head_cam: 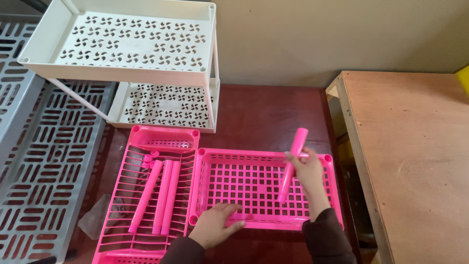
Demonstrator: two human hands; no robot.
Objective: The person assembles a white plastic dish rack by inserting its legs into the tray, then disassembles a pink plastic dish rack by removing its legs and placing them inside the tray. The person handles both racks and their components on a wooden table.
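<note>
My right hand (309,172) grips a pink plastic tube (293,159), tilted over the right side of a pink slotted tray (264,222). A second pink tube seems to be in the same grip, though I cannot tell for sure. My left hand (217,226) presses flat on the tray's near left corner, fingers spread. To the left lies a pink dish-rack tray (122,205) with three pink tubes (161,195) and small pink caps (149,159) lying in it.
A white two-tier perforated shelf rack (122,73) stands at the back left. Grey slotted shelves (44,161) lie at far left. A wooden table (410,161) sits to the right. A clear plastic bag (95,222) lies by the pink rack on the dark red surface (264,117).
</note>
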